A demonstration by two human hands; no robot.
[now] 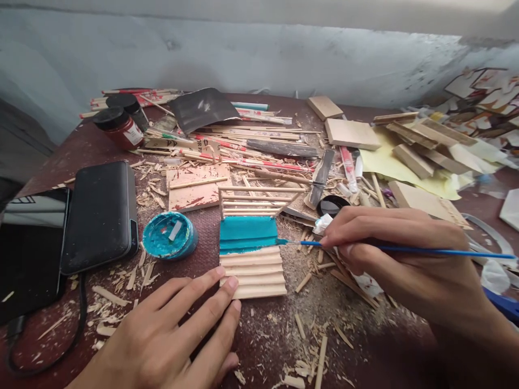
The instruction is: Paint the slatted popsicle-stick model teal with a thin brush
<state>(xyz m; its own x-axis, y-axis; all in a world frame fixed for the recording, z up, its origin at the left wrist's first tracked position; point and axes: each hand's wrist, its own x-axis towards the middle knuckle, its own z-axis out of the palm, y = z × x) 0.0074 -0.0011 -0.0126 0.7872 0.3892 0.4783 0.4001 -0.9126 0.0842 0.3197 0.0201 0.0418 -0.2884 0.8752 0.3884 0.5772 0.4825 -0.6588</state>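
Observation:
A small wooden staircase model lies in front of me, its far part coated in turquoise paint and its near steps bare wood. Thin sticks form a railing at its far end. My left hand rests with fingers stretched out, the fingertips touching the model's near left edge. Pinched in my right hand is a thin blue paintbrush, its turquoise-wet tip at the right edge of the painted part. An open jar of turquoise paint stands left of the model, with a small pale piece inside.
A black power bank and a phone with a cable lie at the left. Dark-lidded jars stand behind them. Sticks, sandpaper and wood blocks crowd the back. Shavings litter the table.

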